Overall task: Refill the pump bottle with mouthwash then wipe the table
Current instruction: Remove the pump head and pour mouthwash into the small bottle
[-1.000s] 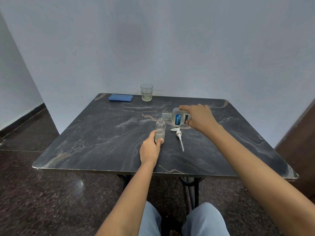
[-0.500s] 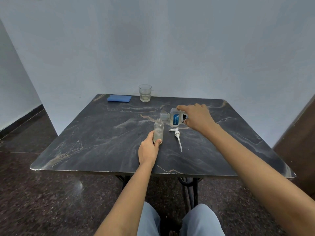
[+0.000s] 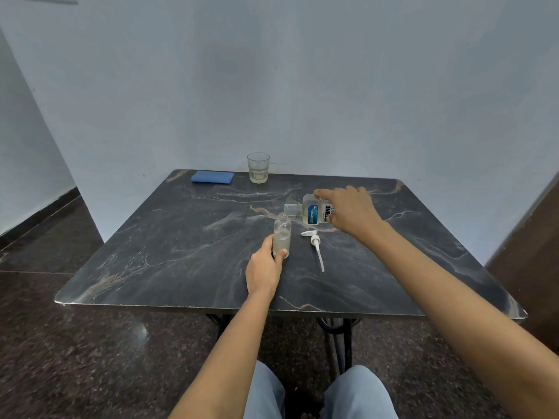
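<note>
Head view — two bottles: left hand (image 3: 263,269) clasps pump bottle (image 3: 282,234), right hand (image 3: 352,211) clasps mouthwash (image 3: 313,213), possibly pouring.

The left hand (image 3: 264,267) holds a small clear pump bottle (image 3: 282,234) standing up on the dark marble worktop (image 3: 181,252). Its top is off and there is cloudy liquid in its lower part. The right hand (image 3: 351,211) grips a mouthwash bottle (image 3: 311,213) and tips it sideways, with its open neck right over the small bottle's mouth. The white pump (image 3: 316,244) lies flat just beside the small bottle. At the far edge stands a glass (image 3: 258,167) with a little liquid, and a folded blue cloth (image 3: 213,177) lies near it.
</note>
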`<state>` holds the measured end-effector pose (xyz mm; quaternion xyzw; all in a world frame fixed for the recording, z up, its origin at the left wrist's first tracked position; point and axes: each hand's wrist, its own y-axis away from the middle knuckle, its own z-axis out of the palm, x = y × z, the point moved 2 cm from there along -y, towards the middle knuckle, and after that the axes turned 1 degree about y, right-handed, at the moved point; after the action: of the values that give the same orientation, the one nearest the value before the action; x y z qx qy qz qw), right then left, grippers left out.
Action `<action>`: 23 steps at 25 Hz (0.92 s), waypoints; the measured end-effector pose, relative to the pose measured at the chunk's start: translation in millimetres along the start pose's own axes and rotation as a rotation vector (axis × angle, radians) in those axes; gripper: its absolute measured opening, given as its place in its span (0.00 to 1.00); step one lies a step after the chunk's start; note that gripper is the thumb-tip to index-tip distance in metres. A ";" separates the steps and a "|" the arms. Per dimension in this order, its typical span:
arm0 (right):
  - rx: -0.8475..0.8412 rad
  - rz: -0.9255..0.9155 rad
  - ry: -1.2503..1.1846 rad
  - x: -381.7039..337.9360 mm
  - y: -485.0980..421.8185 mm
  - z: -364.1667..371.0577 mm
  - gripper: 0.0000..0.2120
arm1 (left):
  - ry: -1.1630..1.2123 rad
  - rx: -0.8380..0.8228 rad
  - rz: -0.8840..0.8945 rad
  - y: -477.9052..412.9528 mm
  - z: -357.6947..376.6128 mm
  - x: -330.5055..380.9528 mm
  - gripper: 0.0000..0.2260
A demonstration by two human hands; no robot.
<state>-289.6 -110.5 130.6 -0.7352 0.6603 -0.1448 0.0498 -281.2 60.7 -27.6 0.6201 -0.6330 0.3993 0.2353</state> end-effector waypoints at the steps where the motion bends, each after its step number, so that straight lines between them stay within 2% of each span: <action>1: -0.001 -0.001 0.002 -0.1 -0.1 -0.3 0.24 | 0.000 0.000 -0.001 0.0 -0.2 0.3 0.20; 23: -0.001 -0.007 0.031 -2.1 0.4 -4.2 0.25 | -0.011 0.009 0.025 0.8 -1.5 1.0 0.20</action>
<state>-291.4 -108.0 134.2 -0.7353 0.6584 -0.1560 0.0387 -282.4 61.2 -26.1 0.6155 -0.6402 0.4015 0.2240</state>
